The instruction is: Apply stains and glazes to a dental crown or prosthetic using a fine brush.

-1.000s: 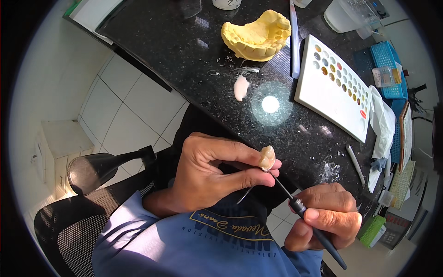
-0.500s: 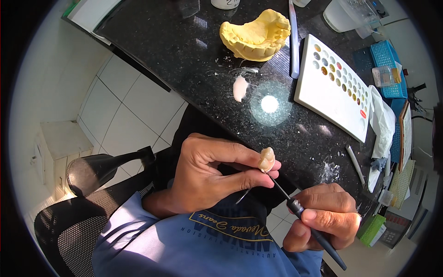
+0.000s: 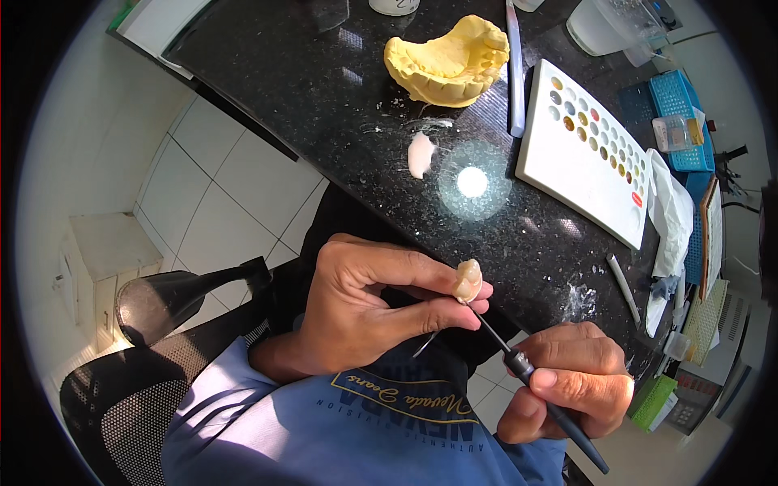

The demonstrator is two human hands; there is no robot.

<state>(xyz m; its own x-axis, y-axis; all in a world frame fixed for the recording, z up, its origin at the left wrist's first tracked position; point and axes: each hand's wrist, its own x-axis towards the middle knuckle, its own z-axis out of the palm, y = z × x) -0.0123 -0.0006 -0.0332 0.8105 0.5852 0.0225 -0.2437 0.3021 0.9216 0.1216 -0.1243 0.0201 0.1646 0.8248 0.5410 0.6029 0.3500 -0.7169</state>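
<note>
My left hand (image 3: 365, 312), over my lap by the desk's edge, pinches a small tooth-coloured dental piece (image 3: 468, 282) with molar-like bumps between thumb and fingers. My right hand (image 3: 571, 381), at lower right, grips a black-handled instrument (image 3: 577, 437); its thin metal shaft runs up-left to the underside of the piece, where the tip is hidden. A second thin metal length pokes out below my left hand; what it belongs to I cannot tell. On the dark desk (image 3: 348, 113) beyond lie a yellow dental cast (image 3: 446, 65) and a blob of pale pink paste (image 3: 421, 154).
A white palette with coloured wells (image 3: 579, 178), a long pale-handled tool (image 3: 516, 81), a short white stick (image 3: 622, 287) and crumpled tissue (image 3: 670, 202) lie rightward. Blue baskets (image 3: 673, 93) and clear containers (image 3: 587, 28) stand behind. At left are a black chair armrest (image 3: 162, 300) and small cabinet (image 3: 109, 243).
The dental piece has turned slightly and shifted a little down and left between my fingers. My hands are otherwise nearly still, both grips unchanged.
</note>
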